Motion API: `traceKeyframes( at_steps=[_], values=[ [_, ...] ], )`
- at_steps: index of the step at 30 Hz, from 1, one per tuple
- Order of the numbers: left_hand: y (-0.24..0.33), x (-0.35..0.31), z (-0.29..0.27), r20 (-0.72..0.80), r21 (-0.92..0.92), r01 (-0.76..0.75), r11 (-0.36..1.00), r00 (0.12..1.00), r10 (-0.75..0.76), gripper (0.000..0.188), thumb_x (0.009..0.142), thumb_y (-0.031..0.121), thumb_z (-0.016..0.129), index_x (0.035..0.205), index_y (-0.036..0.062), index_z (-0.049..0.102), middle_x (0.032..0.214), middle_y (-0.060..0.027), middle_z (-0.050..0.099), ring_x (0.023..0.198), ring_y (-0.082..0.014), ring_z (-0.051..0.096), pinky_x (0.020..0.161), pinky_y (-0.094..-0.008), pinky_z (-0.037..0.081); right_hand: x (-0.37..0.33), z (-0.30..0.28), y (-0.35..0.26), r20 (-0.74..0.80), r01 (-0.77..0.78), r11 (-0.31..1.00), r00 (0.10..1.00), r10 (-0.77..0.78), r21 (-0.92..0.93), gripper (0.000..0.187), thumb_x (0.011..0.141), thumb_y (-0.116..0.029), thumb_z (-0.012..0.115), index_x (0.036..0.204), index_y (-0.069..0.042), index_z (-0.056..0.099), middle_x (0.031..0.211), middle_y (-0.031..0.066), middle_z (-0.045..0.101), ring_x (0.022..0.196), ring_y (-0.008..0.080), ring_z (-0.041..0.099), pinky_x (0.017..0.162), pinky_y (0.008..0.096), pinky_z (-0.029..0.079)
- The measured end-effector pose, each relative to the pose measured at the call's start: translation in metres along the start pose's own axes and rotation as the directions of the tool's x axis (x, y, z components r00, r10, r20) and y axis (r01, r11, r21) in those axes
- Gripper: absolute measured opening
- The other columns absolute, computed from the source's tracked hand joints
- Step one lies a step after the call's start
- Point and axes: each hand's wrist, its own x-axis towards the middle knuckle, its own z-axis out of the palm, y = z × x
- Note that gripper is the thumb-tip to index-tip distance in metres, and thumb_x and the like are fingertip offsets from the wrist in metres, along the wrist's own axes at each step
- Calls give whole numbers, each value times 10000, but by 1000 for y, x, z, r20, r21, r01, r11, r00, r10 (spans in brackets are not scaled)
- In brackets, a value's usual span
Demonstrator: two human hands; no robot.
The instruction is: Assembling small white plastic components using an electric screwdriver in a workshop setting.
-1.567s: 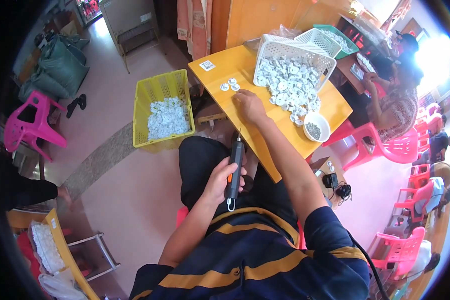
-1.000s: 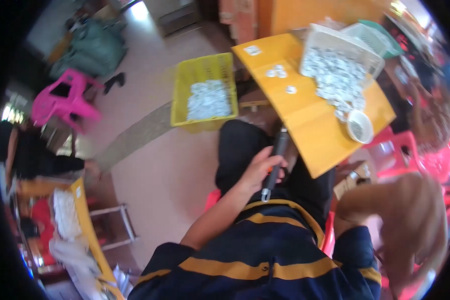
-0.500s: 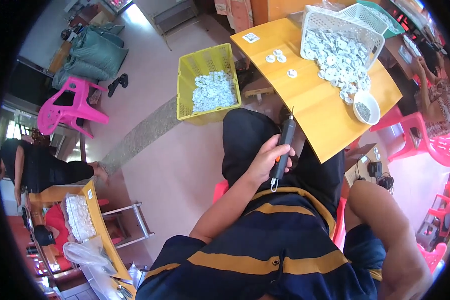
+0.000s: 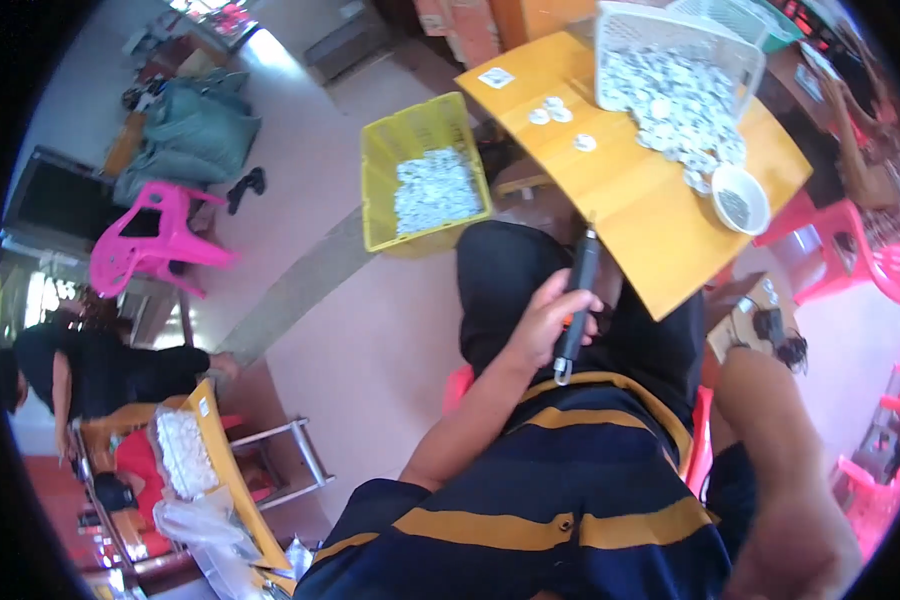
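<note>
My left hand (image 4: 558, 318) is closed around a slim black electric screwdriver (image 4: 578, 290), held over my lap. Its bit points up and away toward the near corner of the yellow table (image 4: 660, 270), and a small hanging loop shows at its lower end. My right arm is bent sharply, with the elbow out at the right. What seems to be my right hand (image 4: 792, 555) is a blurred shape at the lower right edge, close to the camera; its fingers cannot be made out. A heap of small white round parts (image 4: 675, 110) spills from a tipped white basket (image 4: 750, 75) onto the table.
A white bowl of small screws (image 4: 740, 200) sits by the table's right edge. Left of the table, a yellow crate (image 4: 380, 190) holds more white parts. A pink chair (image 4: 160, 235) stands farther left. Another person sits at right; others are at the left.
The whole view has shifted slightly, moving the table, crate and chair in the picture. My left hand still grips the screwdriver; my right forearm has moved a little and is more blurred.
</note>
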Motion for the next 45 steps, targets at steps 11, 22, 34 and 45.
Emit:
traceKeyframes(
  at_steps=[11,22,34,45],
  values=[
    [8,6,0,-9,79,1,997,1000,-1,351,963,184,582,1269,36,495,974,-92,644,698,-159,651,584,-294,569,1,-21,28,370,-608,593,464,805,-528,84,771,-166,730,760,-130,654,732,-13,576,621,151,600,497,245,462],
    [-1,14,5,66,21,-14,1000,998,13,363,964,234,589,1241,19,497,988,-91,649,718,-144,662,614,-294,582,-24,-7,-4,5,-646,483,596,803,-592,160,795,-100,737,948,-146,723,969,50,701,818,170,695,645,264,544],
    [1,6,-2,28,-24,-23,999,999,23,294,975,163,571,1240,58,501,951,-84,650,687,-153,653,581,-290,561,-276,-101,42,-483,-475,-280,384,787,-834,587,869,-232,743,1394,-70,536,1471,258,439,1347,438,446,1094,481,390],
    [3,3,0,13,2,-21,1000,1000,21,319,974,174,560,1257,45,488,966,-91,648,704,-153,654,594,-294,567,-343,-153,52,-700,-268,-647,226,678,-714,652,869,-318,697,1425,-54,482,1547,293,308,1457,476,256,1159,640,232]
  ],
)
